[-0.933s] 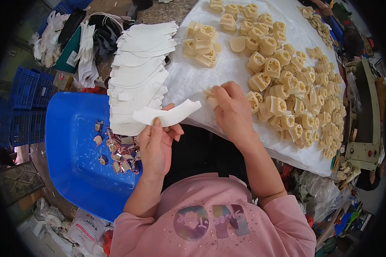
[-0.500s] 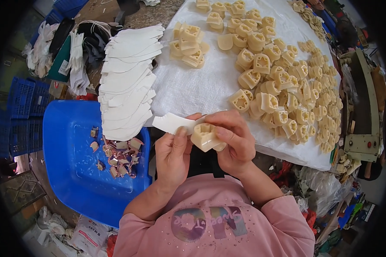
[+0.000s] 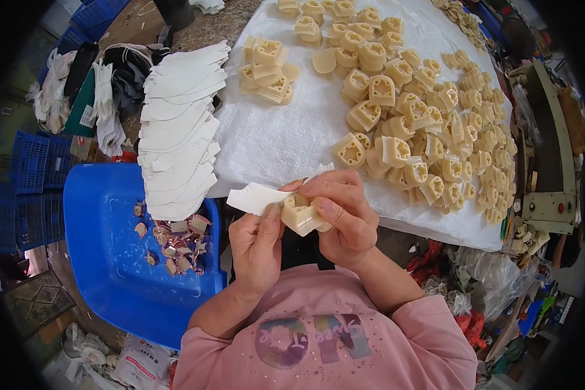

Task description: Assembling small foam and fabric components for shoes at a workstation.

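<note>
Between my hands is a cream plastic shoe heel (image 3: 300, 218), its hollow, holed face turned up. A thin white strip (image 3: 257, 199) lies against its far side, one end sticking out to the left and the other showing beyond my right fingers. My left hand (image 3: 259, 244) pinches the strip against the heel's left side, thumb on top. With fingers wrapped over the far side and thumb on its top edge, my right hand (image 3: 346, 221) grips the heel from the right. Part of the heel is hidden by the right fingers.
A white woven sheet (image 3: 266, 140) carries a large pile of cream heels (image 3: 429, 130) and a smaller stack (image 3: 266, 71). Overlapping white strips (image 3: 179, 130) lie left of it. Beyond them, a blue bin (image 3: 104, 273) holds several pinkish covered pieces (image 3: 179, 244).
The view has shifted slightly, so the table things appear farther left. Both hands keep their hold on heel and strip; the strip's far end now shows beyond my right fingers.
</note>
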A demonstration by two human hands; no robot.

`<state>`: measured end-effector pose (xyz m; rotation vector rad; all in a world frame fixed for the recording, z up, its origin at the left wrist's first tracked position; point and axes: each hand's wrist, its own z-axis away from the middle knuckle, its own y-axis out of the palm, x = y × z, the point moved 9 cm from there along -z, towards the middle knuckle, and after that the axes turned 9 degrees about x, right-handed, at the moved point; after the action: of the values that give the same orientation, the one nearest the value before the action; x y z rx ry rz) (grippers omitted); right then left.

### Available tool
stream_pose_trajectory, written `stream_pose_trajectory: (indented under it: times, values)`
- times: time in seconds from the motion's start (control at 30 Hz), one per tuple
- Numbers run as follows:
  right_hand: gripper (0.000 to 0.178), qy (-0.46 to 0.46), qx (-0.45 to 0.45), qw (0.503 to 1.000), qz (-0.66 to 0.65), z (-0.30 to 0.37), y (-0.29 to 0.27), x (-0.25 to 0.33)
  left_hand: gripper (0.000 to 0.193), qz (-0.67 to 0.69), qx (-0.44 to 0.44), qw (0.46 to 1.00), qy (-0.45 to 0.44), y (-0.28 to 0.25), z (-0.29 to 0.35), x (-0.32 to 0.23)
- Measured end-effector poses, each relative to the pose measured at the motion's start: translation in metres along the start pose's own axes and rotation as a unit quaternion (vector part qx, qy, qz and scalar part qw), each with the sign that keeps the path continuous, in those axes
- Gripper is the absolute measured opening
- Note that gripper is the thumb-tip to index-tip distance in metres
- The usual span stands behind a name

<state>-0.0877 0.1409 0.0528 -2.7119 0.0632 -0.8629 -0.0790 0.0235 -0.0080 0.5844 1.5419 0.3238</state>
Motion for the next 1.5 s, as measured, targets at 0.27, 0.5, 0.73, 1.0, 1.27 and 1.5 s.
stream_pose_trajectory:
  times: [0.27, 0.5, 0.73, 1.0, 1.27, 1.5]
  values:
    - [0.042, -0.012, 0.030, 0.989, 0.147, 0.002, 0.001, 0.002, 0.037, -0.031, -0.017, 0.999, 0.035, 0.001, -0.002, -0.010]
    - [0.035, 0.006, 0.032, 0.987, 0.155, -0.003, -0.003, 0.003, 0.028, -0.277, -0.059, 0.957, 0.060, -0.013, -0.001, -0.038]
    - [0.019, 0.111, 0.266, 0.919, 0.268, -0.018, 0.020, 0.001, 0.017, -0.432, -0.041, 0.900, 0.048, -0.007, -0.003, -0.034]
    - [0.020, 0.110, 0.312, 0.908, 0.258, -0.008, 0.028, -0.011, 0.023, -0.544, 0.038, 0.835, 0.075, 0.010, -0.006, -0.028]
    - [0.025, 0.146, 0.214, 0.962, 0.081, 0.000, 0.012, -0.028, 0.021, -0.342, 0.002, 0.939, 0.042, -0.015, -0.005, -0.018]
    - [0.030, 0.181, 0.201, 0.960, -0.067, 0.005, 0.009, -0.028, 0.017, -0.217, 0.039, 0.969, 0.114, -0.014, -0.003, -0.015]
